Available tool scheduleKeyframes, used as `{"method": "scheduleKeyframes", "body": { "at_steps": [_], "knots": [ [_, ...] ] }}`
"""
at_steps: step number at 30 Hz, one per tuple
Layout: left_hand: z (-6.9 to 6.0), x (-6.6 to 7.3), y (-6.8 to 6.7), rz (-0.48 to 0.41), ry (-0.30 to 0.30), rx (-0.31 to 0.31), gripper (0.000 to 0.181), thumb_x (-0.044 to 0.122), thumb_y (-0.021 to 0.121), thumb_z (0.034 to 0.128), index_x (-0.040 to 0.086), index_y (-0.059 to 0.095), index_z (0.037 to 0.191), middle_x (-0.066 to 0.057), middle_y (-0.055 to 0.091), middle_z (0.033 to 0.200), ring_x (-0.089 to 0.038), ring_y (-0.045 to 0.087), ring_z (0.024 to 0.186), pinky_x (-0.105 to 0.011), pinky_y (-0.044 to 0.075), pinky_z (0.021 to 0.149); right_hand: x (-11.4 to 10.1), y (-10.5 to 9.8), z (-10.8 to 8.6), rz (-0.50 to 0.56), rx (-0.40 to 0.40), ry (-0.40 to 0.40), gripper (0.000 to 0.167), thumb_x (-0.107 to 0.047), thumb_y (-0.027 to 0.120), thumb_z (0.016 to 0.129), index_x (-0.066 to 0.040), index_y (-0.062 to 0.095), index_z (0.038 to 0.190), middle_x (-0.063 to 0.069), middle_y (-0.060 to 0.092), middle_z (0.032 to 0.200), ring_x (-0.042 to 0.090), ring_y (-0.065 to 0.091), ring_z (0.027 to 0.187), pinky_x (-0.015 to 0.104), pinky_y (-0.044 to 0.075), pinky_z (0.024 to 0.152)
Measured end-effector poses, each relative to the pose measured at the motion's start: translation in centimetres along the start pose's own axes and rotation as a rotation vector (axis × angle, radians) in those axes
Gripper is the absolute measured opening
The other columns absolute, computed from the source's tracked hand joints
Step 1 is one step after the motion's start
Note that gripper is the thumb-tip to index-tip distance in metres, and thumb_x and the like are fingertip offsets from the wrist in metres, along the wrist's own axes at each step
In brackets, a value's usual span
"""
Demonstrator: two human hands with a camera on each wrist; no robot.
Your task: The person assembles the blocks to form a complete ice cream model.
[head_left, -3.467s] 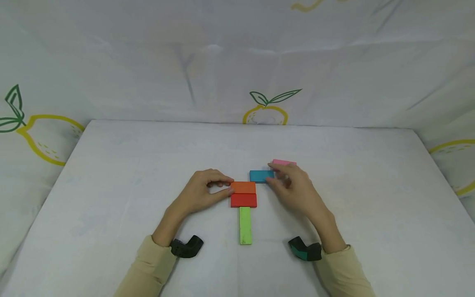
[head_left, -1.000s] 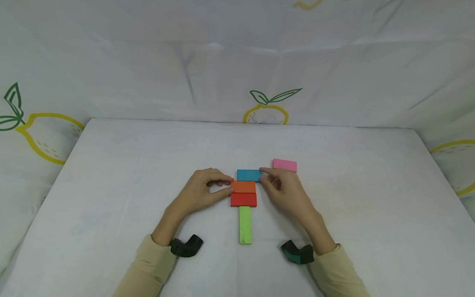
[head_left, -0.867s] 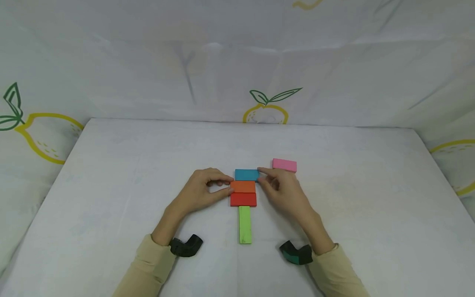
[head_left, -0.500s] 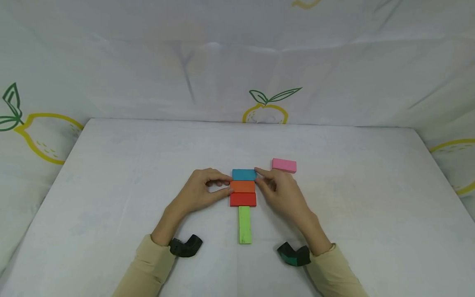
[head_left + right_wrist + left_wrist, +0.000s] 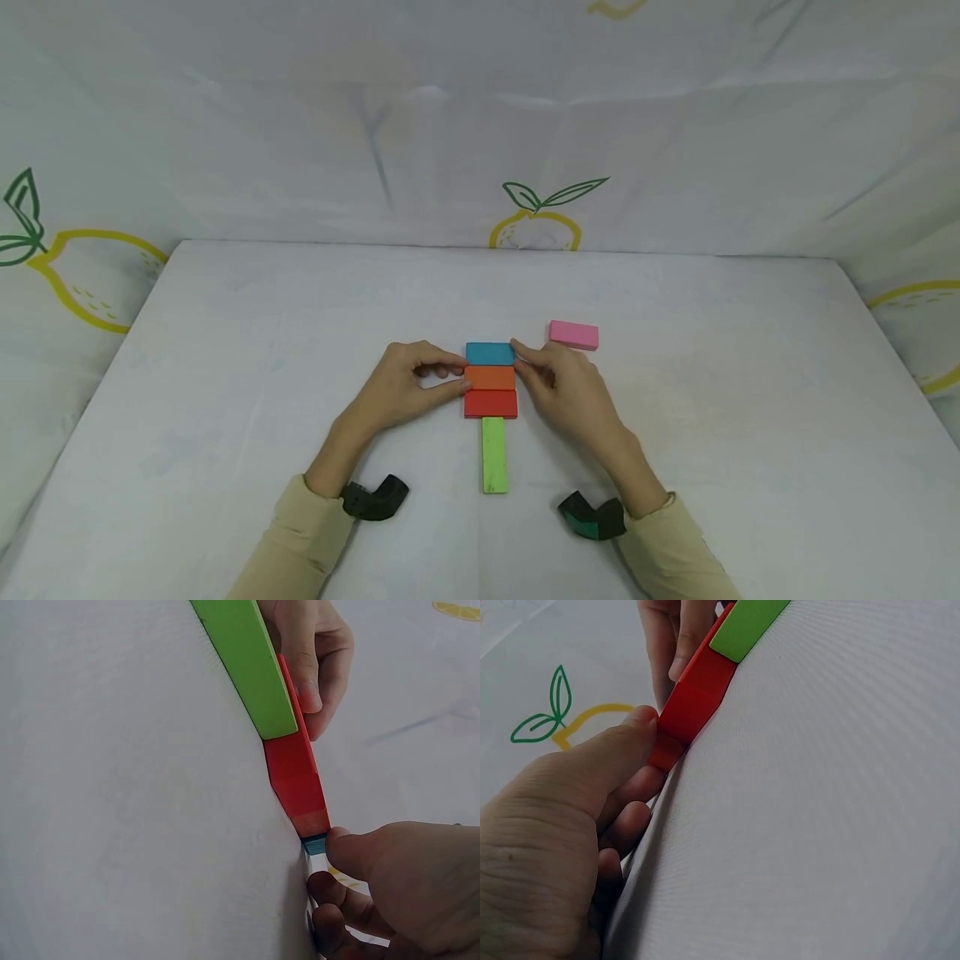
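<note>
White cloth (image 5: 720, 417) spreads before you. On it, the flat blue rectangular block (image 5: 489, 354) lies against the far edge of the flat orange rectangular block (image 5: 490, 378), ends nearly level. Your right hand (image 5: 573, 393) pinches the blue one's right end; your left hand (image 5: 396, 390) grips the orange one's left end between thumb and forefinger. Best to square the blue with light, even pressure, so the flat red rectangular block (image 5: 491, 404) and long lime-green block (image 5: 493, 454) nearer you don't shift. Beyond your right knuckles lies a pink rectangular block (image 5: 574, 332), apart from the row.
</note>
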State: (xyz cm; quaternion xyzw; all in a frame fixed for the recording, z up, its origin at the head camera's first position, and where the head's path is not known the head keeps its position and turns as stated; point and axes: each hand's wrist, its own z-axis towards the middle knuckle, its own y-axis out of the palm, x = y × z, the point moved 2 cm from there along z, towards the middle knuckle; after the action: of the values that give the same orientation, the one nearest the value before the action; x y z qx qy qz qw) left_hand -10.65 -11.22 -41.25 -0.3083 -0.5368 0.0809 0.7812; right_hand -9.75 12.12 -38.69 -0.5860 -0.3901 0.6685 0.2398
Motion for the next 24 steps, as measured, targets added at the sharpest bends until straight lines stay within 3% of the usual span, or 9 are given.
{"method": "scheduleKeyframes", "body": {
  "at_steps": [24],
  "knots": [
    [-0.03,0.00,-0.03,-0.004,-0.003,-0.002,0.023,0.018,0.086,0.0817,0.011,0.082,0.103,0.001,0.075,0.085,-0.008,0.062,0.078,-0.022,0.050,0.072,-0.03,0.01,-0.03,-0.014,-0.001,-0.012,0.043,-0.019,0.073,0.095,-0.015,0.065,0.137,0.001,0.050,0.068,0.012,0.046,0.063,0.021,0.035,0.053]
  ]
}}
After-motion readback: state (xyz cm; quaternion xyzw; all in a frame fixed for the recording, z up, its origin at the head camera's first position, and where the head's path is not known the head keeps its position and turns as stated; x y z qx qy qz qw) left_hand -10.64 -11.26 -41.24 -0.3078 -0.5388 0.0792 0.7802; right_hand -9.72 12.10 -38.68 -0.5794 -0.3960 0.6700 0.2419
